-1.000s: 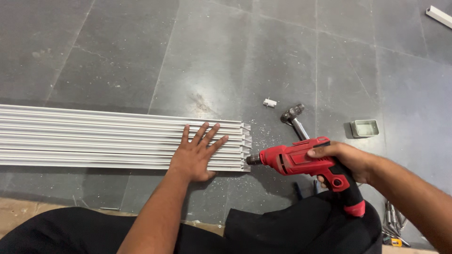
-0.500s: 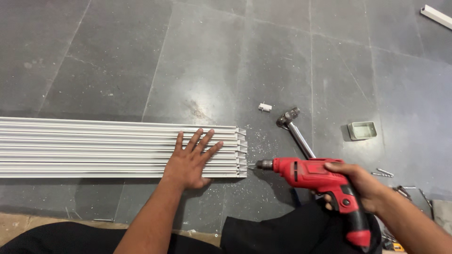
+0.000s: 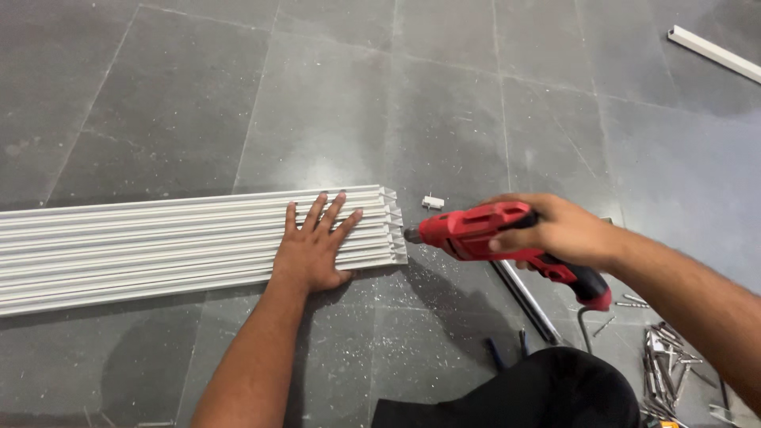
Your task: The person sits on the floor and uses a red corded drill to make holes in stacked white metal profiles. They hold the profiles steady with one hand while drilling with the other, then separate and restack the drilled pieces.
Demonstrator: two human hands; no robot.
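Head view: left hand [image 3: 311, 247] pressed flat, fingers spread, on the bundle of white strips [image 3: 158, 242], close to its right end. Right hand [image 3: 555, 231] wrapped around a red power drill [image 3: 491, 238], tip almost touching that same end. Bundle laid with its long axis running leftward from the drill, so left hand on it, right hand just beyond the end. Right of the bundle, 1 small white plug [image 3: 433, 202] on the grey floor [image 3: 317, 95]; farther right, loose screws [image 3: 666, 353]. Against 0.5 s ago: drill raised and brought nearer the bundle end, left hand unmoved.
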